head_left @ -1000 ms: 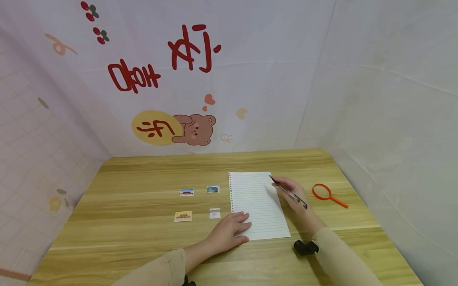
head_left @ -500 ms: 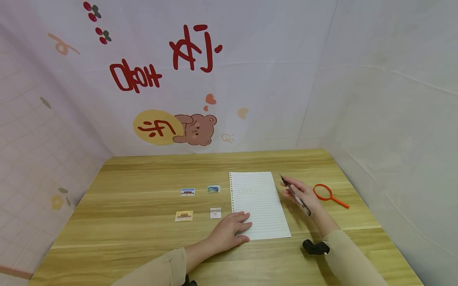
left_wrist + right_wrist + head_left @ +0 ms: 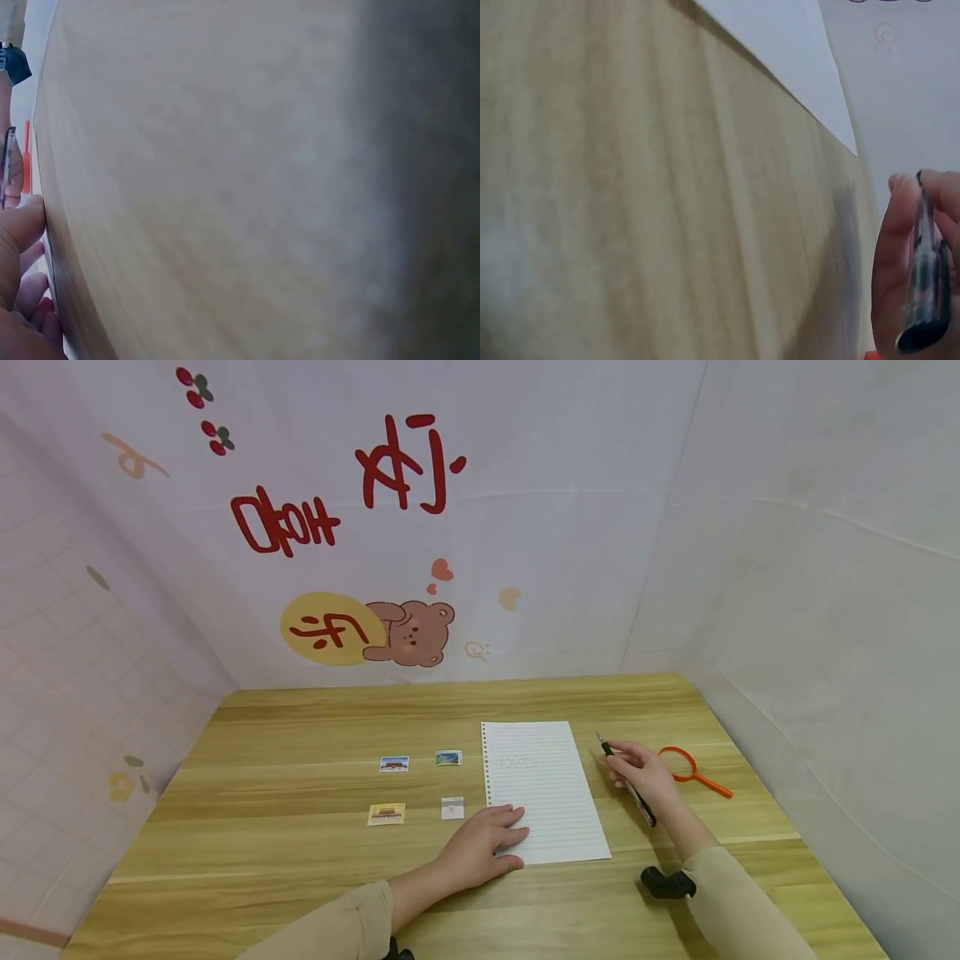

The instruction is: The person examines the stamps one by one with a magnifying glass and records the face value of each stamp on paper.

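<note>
- Pinching a slim pen (image 3: 641,805) with a clear barrel and black fittings in the right grip (image 3: 649,778), with thumb and fingers curled round it.
- Pointing the pen's tip toward the far side of the pale wood-grained table (image 3: 300,727), slightly leftward, with the rear end slanting back toward the wrist.
- Holding the pen just to the right of a white ruled paper sheet (image 3: 555,802) with punched holes down its left edge, apart from the paper.
- Resting the left grip (image 3: 477,850) across the sheet's lower left edge, palm down, with fingers extended and slightly spread, grasping nothing.
- Bearing faint handwriting (image 3: 519,762) on the sheet's upper half, too light to read surely.
- Having an orange-red magnifying glass (image 3: 712,784) with a round frame and straight handle close by the right grip, on its right side; impossible to tell whether touching.
- Showing four small rectangular picture pieces left of the sheet, in two rows of two: a blue-and-red one (image 3: 393,764) and a green-blue one (image 3: 448,757) farther off, a yellow one (image 3: 387,813) and a pale grey-white one (image 3: 452,808) nearer.
- Wearing beige long sleeves (image 3: 738,897) and black wrist devices (image 3: 667,882).
- Backing the table with a white wall covering (image 3: 570,527), printed with red characters (image 3: 437,468) and a brown bear (image 3: 416,635) beside a yellow disc (image 3: 330,628).
</note>
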The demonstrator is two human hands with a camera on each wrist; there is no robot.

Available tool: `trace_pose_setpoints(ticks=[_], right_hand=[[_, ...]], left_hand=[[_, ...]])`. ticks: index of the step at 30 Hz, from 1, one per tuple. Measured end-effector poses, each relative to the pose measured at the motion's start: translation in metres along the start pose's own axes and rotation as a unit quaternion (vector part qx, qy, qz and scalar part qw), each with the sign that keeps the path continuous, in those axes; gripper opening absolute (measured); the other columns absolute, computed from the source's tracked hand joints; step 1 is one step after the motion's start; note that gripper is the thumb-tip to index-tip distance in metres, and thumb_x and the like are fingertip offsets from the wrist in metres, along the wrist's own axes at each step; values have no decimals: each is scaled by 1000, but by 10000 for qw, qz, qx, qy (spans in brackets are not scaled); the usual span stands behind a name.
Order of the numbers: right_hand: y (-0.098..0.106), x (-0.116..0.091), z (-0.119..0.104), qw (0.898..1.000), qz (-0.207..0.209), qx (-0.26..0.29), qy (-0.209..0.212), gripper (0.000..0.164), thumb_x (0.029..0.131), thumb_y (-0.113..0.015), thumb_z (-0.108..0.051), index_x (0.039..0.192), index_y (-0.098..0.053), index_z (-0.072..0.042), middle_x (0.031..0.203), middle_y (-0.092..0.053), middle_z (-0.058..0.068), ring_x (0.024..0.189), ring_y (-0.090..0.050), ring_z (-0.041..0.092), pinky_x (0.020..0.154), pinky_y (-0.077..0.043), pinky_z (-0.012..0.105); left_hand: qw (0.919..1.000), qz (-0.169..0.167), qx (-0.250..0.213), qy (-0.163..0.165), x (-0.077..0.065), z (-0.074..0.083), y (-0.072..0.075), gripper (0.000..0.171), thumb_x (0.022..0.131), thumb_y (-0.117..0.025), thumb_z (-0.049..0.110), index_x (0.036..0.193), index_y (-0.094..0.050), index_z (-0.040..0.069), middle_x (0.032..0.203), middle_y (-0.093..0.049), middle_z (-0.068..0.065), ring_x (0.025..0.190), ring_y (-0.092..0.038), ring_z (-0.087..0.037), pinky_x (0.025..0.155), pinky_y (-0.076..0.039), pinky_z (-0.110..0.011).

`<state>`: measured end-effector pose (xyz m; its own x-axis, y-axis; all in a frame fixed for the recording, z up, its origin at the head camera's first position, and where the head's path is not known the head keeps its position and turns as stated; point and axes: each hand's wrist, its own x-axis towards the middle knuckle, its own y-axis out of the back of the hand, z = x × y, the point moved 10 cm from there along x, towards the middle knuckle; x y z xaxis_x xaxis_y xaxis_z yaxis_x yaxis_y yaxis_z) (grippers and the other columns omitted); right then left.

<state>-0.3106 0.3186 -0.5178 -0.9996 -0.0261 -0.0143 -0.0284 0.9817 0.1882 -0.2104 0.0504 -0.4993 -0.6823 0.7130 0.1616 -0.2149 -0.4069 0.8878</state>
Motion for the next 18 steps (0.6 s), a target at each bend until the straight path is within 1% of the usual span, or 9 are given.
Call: trace_pose_setpoints(ticks=[3,8,12,15,18], right_hand=[[8,-1,1,9979,401,-499,-2,41,95,-66,-8,132,-57,9,108,-66,30,72,-67,16,62,-58,27],[17,-6,0,9894,848,-1176,75,35,93,-70,-9,126,-64,1,99,-65,20,73,-67,20,61,-58,29],[20,-9,-3,9794,992,-1749,167,32,92,-71,-13,123,-66,-4,94,-64,13,73,-62,17,59,-55,26],[22,-10,-4,9720,1040,-2098,208,31,92,-72,-14,121,-68,-5,90,-64,10,73,-58,14,57,-51,25],[21,-10,-5,9668,1044,-2318,262,30,91,-73,-13,119,-69,-4,87,-64,9,71,-56,14,55,-49,24]], left_hand=[[10000,-10,70,49,1,-2,-1,47,88,-75,33,129,-68,12,145,-52,-7,136,-45,-22,112,-34,-40],[9999,32,158,24,1,-1,0,47,88,-76,33,130,-68,11,145,-53,-7,135,-46,-23,112,-34,-39],[9997,216,31,-51,0,0,6,47,88,-76,30,130,-67,10,144,-53,-8,135,-46,-24,112,-35,-39],[9991,405,-56,-95,-2,-1,12,46,89,-76,28,129,-67,8,144,-54,-8,135,-47,-24,111,-36,-40],[9982,565,-187,-50,-5,-3,18,45,89,-76,28,129,-68,8,143,-55,-8,134,-48,-23,110,-37,-41]])
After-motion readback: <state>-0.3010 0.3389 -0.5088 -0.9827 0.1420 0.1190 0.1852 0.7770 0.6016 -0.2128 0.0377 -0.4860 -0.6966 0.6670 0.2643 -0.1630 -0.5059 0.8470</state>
